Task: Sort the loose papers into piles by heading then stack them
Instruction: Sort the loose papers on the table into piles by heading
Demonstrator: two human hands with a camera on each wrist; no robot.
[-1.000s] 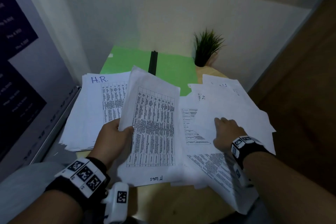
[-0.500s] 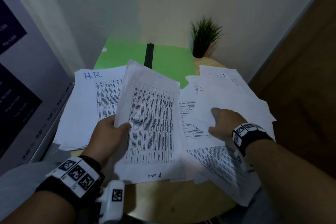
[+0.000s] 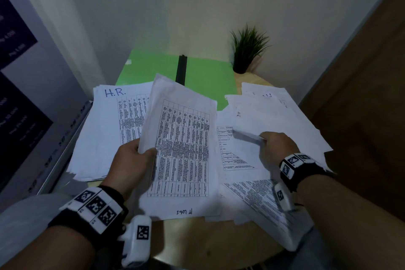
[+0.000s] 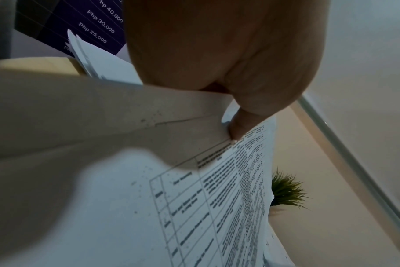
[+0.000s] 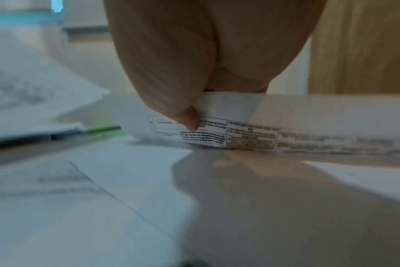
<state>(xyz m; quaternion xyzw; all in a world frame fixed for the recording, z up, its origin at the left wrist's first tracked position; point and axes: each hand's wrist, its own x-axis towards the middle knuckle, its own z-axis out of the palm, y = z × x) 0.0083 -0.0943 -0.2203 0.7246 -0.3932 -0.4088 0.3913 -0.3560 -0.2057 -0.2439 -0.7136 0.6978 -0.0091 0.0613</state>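
our left hand (image 3: pixel 131 158) grips the it logs sheaf (image 3: pixel 182 151) near the table's (image 3: pixel 197 245) front edge; our right hand (image 3: pixel 271 149) pinches a loose sheet (image 3: pixel 247 136) off the right-edge heap. we should peel slowly and read its heading before placing.

Your wooden counter (image 3: pixel 192 241) carries an H.R. pile (image 3: pixel 105 129) at left, loose papers (image 3: pixel 274 120) at right, a green folder (image 3: pixel 206 76) and a potted plant (image 3: pixel 247 50) behind.

White printed papers (image 3: pixel 274 116) lie scattered beside an "H.R." pile (image 3: pixel 107 129).
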